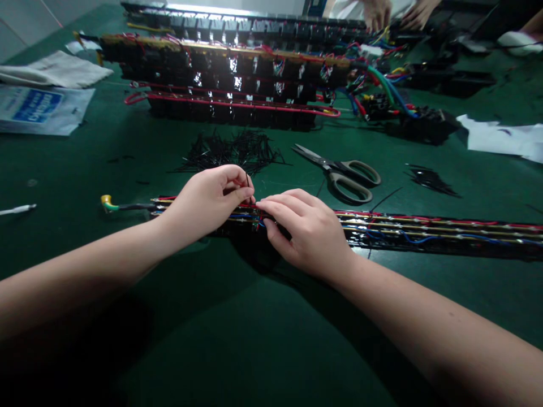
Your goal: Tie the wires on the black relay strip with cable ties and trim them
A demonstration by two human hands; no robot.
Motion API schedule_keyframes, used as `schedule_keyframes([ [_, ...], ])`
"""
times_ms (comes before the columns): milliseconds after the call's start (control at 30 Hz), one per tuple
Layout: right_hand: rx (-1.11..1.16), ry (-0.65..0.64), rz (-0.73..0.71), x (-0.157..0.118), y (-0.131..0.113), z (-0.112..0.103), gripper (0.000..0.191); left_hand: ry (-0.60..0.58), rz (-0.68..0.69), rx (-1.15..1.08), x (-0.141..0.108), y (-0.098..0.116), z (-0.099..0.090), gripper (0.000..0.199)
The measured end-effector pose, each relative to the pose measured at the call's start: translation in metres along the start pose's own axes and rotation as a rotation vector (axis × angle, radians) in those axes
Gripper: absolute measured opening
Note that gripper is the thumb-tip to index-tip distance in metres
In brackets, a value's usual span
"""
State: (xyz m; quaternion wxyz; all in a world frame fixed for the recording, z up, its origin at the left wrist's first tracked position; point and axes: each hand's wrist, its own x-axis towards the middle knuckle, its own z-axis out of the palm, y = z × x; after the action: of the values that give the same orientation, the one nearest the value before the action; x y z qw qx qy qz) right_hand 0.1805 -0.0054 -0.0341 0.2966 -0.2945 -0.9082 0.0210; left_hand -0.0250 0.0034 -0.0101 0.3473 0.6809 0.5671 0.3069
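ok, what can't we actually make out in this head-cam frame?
- Part of the wired strip: covered by the left hand and right hand.
- Thin black piece at the left hand's fingertips: too small to identify.
- Strip's right end: cut off by the frame edge.
- Bag label: print too blurred to read.
- Co-worker's hands: cropped at the top edge.

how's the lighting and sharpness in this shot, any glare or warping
Head view: dim, near edge of the green table in deep shadow; glare on the stacked strips at the back; table edges bow from wide-angle warping; both hands, left hand and right hand, reasonably sharp.
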Motion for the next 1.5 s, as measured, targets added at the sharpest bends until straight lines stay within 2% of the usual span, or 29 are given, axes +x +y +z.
schedule_keyframes([
  [267,0.01,0.004,-0.003,-0.0004,0.0001,0.0006,0.026,0.043,-0.008,0.1,-0.001,0.0041,0.0002,0.009],
  [433,0.016,-0.004,0.009,-0.0004,-0.0001,0.0002,0.026,-0.065,0.006,-0.027,0.003,-0.0021,-0.002,0.015],
  [567,0.023,-0.02,0.02,-0.0006,-0.0005,-0.0006,0.025,-0.099,-0.001,-0.054,0.0044,-0.0034,-0.0044,0.017],
  [767,0.019,-0.027,0.023,-0.0008,-0.0002,-0.0004,0.026,-0.076,-0.049,0.017,0.0041,0.0005,-0.0032,0.018],
  [900,0.014,-0.029,0.021,-0.0004,0.0003,0.0003,0.025,-0.048,-0.026,0.036,0.0036,0.001,-0.0018,0.018],
  [1233,0.013,-0.035,0.022,-0.0009,0.0,-0.0003,0.026,-0.114,0.058,-0.002,0.0025,-0.0046,-0.0025,0.013],
  [1500,0.018,-0.041,0.024,-0.0007,-0.0004,-0.0006,0.027,-0.087,0.024,0.072,0.0015,-0.0016,-0.0025,0.013],
])
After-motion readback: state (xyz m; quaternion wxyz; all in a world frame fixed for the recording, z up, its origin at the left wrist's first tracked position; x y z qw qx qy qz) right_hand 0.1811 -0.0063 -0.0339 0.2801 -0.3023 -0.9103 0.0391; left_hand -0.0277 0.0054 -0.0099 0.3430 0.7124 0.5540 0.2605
